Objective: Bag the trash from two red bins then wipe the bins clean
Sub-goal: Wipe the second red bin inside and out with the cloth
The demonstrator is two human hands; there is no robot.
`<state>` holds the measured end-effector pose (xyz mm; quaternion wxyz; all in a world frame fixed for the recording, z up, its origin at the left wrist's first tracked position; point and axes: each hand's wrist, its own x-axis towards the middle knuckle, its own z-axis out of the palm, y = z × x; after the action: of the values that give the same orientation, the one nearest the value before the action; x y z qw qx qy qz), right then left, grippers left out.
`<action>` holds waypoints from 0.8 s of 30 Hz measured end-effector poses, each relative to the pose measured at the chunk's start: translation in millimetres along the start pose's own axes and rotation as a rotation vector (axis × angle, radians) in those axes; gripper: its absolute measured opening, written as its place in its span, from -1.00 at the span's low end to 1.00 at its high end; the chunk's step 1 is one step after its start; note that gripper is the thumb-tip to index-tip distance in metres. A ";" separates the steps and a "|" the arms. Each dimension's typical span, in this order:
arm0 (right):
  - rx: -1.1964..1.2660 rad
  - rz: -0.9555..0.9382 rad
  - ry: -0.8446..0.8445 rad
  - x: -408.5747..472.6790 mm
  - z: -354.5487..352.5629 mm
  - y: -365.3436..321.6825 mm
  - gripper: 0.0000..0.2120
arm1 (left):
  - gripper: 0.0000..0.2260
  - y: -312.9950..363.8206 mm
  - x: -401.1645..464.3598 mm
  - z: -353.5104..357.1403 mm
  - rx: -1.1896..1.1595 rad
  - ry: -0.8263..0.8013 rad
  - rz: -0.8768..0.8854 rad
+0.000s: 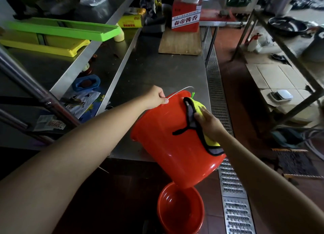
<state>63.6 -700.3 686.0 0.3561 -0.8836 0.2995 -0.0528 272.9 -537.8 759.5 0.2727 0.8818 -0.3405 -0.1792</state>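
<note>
A red bin [168,146] is held tilted in the air over the corner of the steel table [157,67], its base toward me. My left hand [157,97] grips the bin's thin wire handle at the far rim. My right hand [207,122] presses a yellow cloth with a black border [198,109] against the bin's outer wall. A second red bin [180,207] stands upright on the floor just below, open and with nothing visible inside.
A metal floor drain grate [228,163] runs along the right of the table. A red carton [185,14] and a wooden board [180,42] sit at the table's far end. Green and yellow trays [61,30] lie on the left shelf. A metal rack [289,58] stands on the right.
</note>
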 end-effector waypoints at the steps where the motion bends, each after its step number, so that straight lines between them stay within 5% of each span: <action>1: 0.034 0.047 -0.004 -1.7 -1.5 1.7 -0.46 | -0.82 0.4 -0.4 1.0 0.001 0.001 -0.004; 6: -0.528 -0.291 0.173 -73.0 69.7 -29.2 -0.46 | -0.78 1.1 3.3 2.3 -0.032 0.026 -0.011; 9: -0.784 -0.551 0.027 -118.0 125.4 -42.5 -0.38 | -0.78 -0.5 3.0 1.2 -0.016 0.016 -0.004; 12: -0.814 -0.617 0.007 -118.0 120.2 -40.8 -0.40 | -0.80 -1.4 -0.6 1.9 0.020 0.014 0.009; 14: -0.698 -0.534 0.065 -103.6 95.6 -36.6 -0.45 | -0.79 -1.4 -0.8 1.7 0.008 0.019 0.003; 20: -0.030 0.115 0.039 -36.7 -2.8 12.6 -0.44 | -0.82 1.8 0.0 3.0 0.025 0.009 -0.014; 24: -0.383 -0.089 0.178 -72.3 45.7 -6.5 -0.45 | -0.80 3.6 3.8 3.3 0.017 0.020 -0.019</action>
<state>21.9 -628.3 665.1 0.1511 -0.9393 0.2951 -0.0883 272.1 -543.9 758.7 0.2669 0.8891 -0.3306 -0.1701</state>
